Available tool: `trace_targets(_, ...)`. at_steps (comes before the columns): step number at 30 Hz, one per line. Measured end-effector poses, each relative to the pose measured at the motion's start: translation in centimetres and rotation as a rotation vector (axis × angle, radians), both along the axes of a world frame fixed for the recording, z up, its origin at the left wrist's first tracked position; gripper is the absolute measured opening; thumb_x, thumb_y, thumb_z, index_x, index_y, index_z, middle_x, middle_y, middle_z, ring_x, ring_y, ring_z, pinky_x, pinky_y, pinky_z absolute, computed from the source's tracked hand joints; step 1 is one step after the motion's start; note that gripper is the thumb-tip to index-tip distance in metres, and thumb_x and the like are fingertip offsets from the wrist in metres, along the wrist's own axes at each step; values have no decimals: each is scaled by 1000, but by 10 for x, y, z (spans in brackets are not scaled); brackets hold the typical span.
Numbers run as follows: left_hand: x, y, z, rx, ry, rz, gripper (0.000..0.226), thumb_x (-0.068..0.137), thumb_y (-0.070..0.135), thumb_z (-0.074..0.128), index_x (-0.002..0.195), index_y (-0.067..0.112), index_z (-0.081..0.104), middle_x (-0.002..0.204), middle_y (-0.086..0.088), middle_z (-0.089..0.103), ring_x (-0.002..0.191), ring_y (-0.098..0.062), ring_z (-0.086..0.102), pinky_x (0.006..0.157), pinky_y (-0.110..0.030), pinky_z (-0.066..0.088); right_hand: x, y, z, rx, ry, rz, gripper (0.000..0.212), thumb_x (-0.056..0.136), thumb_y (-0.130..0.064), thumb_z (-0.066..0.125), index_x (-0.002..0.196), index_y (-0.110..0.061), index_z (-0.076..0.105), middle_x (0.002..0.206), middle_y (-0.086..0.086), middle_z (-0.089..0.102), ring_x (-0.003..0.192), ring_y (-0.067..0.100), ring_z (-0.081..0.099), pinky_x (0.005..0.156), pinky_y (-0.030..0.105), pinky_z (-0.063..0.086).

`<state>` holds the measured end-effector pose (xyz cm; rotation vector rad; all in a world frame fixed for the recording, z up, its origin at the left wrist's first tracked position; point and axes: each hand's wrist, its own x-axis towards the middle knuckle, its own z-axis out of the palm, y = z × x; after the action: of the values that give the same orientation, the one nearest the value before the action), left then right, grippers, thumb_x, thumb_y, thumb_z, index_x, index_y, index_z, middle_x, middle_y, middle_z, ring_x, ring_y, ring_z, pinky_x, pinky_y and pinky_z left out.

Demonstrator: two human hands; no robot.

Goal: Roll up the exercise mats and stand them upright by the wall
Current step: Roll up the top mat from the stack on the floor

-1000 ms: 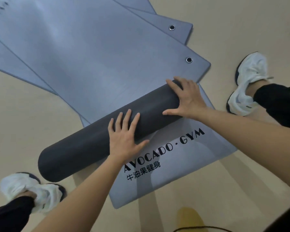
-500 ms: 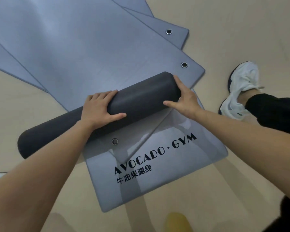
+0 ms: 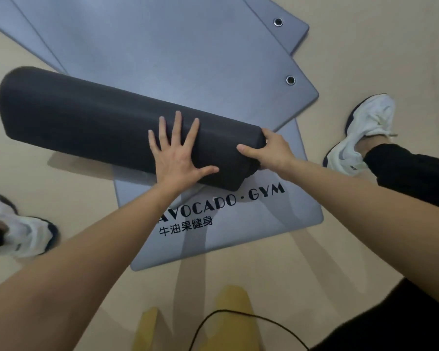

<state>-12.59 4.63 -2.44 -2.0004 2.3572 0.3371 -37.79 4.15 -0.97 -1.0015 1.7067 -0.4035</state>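
Foam roll [image 3: 86, 117] lies across the flat mats [image 3: 175, 46], light but springy, I judge, and likely to unwind. My left hand [image 3: 174, 160] presses it with fingers spread; the grip of my right hand [image 3: 273, 150] curls round its end, the sound hold.

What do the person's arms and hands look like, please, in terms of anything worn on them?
The left hand and right hand are bare: no gloves, rings or watch show. Both forearms are uncovered as far as the picture reaches, with no sleeve in view.
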Motion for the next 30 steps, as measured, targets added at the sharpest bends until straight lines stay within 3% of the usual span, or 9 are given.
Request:
trace_targets(2,-7,5,-1,-22,73,136,122,66,92,61,164,36,13,174,-6,1,157,-44,-2,124,-66,6,-13,-16,1,21,1,33,76,74,-57,86,136,-25,57,124,-2,62,112,20,63,79,32,59)
trace_targets(5,-32,16,-3,4,280,445,115,70,81,70,162,38,17,173,-2,0,156,-44,-1,123,-64,19,-28,-38,-5,3,130,92,95,69,-67,84,141,-17,47,142,3,43,126,17,49,102,29,42)
trace_targets(8,-61,23,-6,67,507,687,108,78,64,77,163,40,13,172,-1,-8,155,-42,-2,118,-57,32,-35,-51,-10,17,-61,137,98,80,-51,84,157,-27,28,162,4,29,147,18,33,116,31,33)
trace_targets(13,-102,38,-15,90,763,905,112,79,52,82,163,41,8,172,-3,-10,156,-35,8,121,-52,30,-40,-58,-22,119,-184,201,86,72,-50,89,146,-39,47,145,-5,52,134,18,51,114,41,44)
trace_targets(18,-118,43,-14,169,989,934,127,73,47,90,161,46,-2,171,-2,-19,158,-27,12,115,-31,27,-35,-59,-21,164,-288,84,70,66,-40,91,128,-44,59,136,-5,57,127,22,55,114,54,43)
trace_targets(21,-107,41,-5,171,1041,917,127,74,43,91,162,44,-1,171,-4,-20,158,-24,12,112,-25,24,-25,-54,-9,129,-293,42,55,79,-30,87,127,-33,60,130,1,60,121,23,61,104,46,53)
trace_targets(24,-87,41,19,176,1059,897,125,75,43,90,163,43,2,171,-8,-17,157,-20,15,110,-20,23,-12,-53,16,120,-270,56,49,84,-36,82,126,-24,59,126,4,62,114,24,65,98,44,57)
trace_targets(27,-57,37,50,193,1018,864,123,75,46,90,163,43,4,171,-10,-11,156,-23,19,109,-22,23,8,-56,52,110,-222,117,53,85,-43,80,119,-10,56,115,8,64,107,27,65,96,52,55)
trace_targets(30,-14,34,79,200,983,807,125,70,52,91,163,43,8,170,-8,-1,153,-26,28,117,-30,28,39,-43,90,94,-213,171,53,84,-47,79,117,-12,56,112,5,64,103,23,65,90,48,57)
